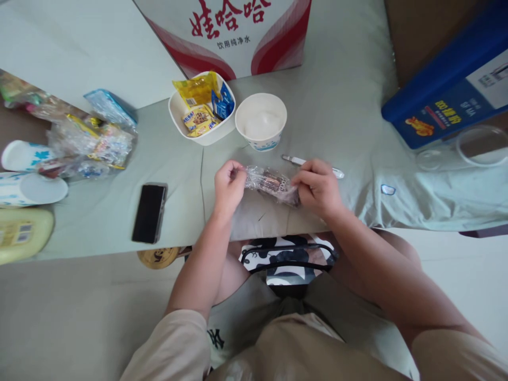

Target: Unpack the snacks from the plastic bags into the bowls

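Observation:
Stretched between my two hands is a clear plastic wrapper (273,184) with dark contents and pale printing. My left hand (230,186) pinches its crinkled left end. At the other end, the fingers of my right hand (318,186) are closed on the plastic. A white pen-like tool (297,160) lies on the cloth, partly behind my right hand. Just beyond the wrapper stands a white paper bowl (261,117) with something whitish inside. Beside it, a white tub (174,114) holds yellow and blue snack packets (198,119).
A black phone (149,213) lies left on the cloth-covered table (182,174). Further left are crumpled wrappers (107,143), paper cups (43,189) and a yellow bottle (26,233). A large carton (234,37) stands behind; a blue box (440,90) and clear cup (476,148) are right.

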